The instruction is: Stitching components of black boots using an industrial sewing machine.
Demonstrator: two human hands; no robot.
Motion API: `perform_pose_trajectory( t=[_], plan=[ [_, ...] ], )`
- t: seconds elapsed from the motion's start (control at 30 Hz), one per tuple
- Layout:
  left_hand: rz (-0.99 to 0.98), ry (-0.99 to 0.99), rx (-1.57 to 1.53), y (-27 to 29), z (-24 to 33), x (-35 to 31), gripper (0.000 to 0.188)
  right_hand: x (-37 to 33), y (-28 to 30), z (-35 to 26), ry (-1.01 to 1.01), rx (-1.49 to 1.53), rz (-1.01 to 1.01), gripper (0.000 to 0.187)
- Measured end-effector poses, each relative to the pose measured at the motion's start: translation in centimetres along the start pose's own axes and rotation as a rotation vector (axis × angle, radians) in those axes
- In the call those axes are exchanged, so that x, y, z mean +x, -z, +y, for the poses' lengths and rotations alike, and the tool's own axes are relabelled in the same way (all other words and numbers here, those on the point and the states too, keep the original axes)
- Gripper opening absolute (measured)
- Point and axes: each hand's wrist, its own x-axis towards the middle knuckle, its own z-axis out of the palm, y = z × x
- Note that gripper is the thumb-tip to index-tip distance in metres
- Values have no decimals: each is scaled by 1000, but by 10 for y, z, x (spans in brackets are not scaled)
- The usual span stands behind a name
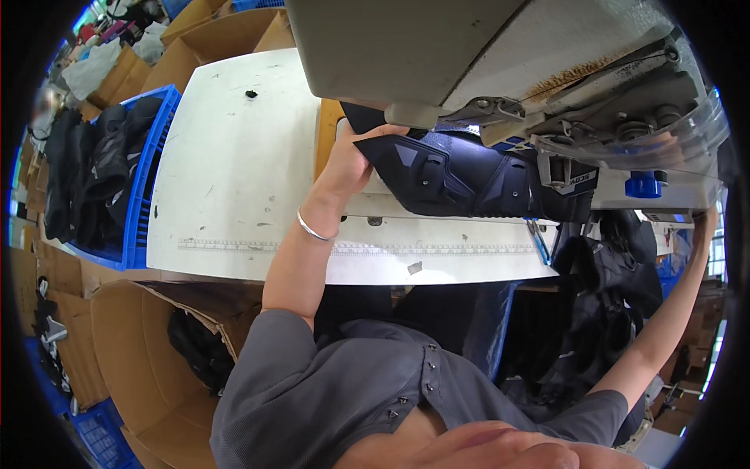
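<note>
A black boot upper (461, 180) with moulded panels and small studs lies under the head of a sewing machine (422, 55), lit by its lamp. My left hand (351, 160), a metal bangle on its wrist, is closed on the upper's left end; part of its fingers is hidden by the material. Stretched out to the machine's far right end, my right hand (708, 220) shows only in part. The machine body hides its fingers, so what it touches cannot be made out.
Blue-handled snips (541, 244) lie at the front of the white table (234, 156), near a printed ruler strip (258, 245). A blue crate (160, 156) of black boot parts stands left, a cardboard box (129, 336) below. More black uppers (601, 270) hang at right.
</note>
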Motion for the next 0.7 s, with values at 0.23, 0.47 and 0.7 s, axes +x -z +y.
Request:
perform_pose_trajectory(
  t=[0.23, 0.47, 0.7],
  plan=[
    [6, -19, 24, 2, -1, 1, 15, 0, -3, 6, 82, -14, -11, 55],
    [-30, -34, -9, 2, -3, 2, 15, 9, 16, 26, 689, -1071, 91, 47],
    [-44, -59, -21, 7, -6, 1, 15, -3, -5, 22, 361, -470, 190, 51]
  ],
)
